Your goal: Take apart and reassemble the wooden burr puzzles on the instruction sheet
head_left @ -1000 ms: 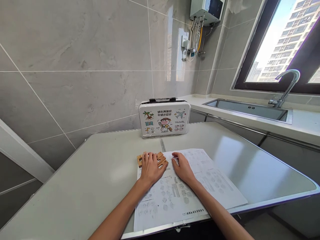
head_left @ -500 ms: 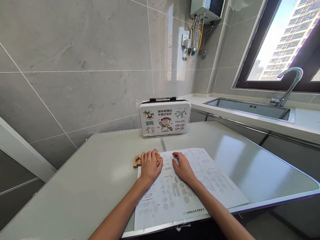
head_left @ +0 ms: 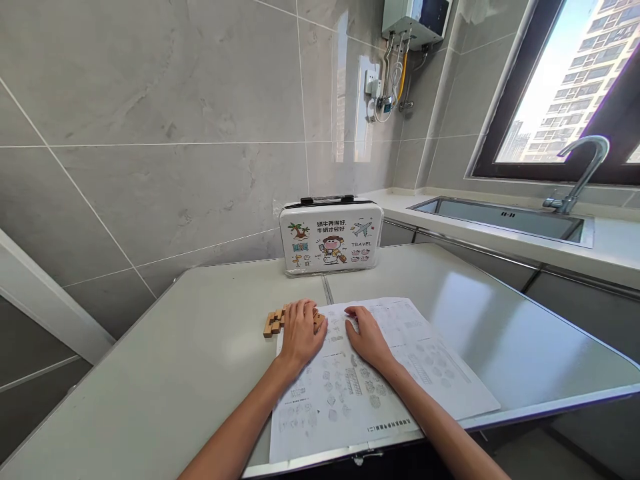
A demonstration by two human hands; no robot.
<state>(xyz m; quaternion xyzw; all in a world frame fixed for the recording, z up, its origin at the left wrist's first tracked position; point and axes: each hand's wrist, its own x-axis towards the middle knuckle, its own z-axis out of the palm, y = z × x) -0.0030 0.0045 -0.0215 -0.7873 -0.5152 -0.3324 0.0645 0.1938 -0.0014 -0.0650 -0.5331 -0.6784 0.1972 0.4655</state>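
Note:
Notched wooden puzzle pieces [head_left: 273,322] lie at the upper left edge of a large printed sheet [head_left: 345,417]. My left hand [head_left: 301,331] covers them from above, its fingers curled over them and pressed together. More wood shows between its thumb and forefinger; the parts under the palm are hidden. On the sheet's upper middle rests my right hand [head_left: 366,335], thumb apart from the bent fingers, with nothing visible in it. Small grey drawings of shapes and lines of print cover the paper.
A white case [head_left: 333,237] with cartoon pictures stands upright at the back of the pale table [head_left: 200,360], against the tiled wall. To the right is a counter with a sink [head_left: 500,217] and a faucet [head_left: 583,170] below a window.
The leftmost wooden pieces have shifted slightly to the left beside my left hand. My right hand stays where it was on the sheet.

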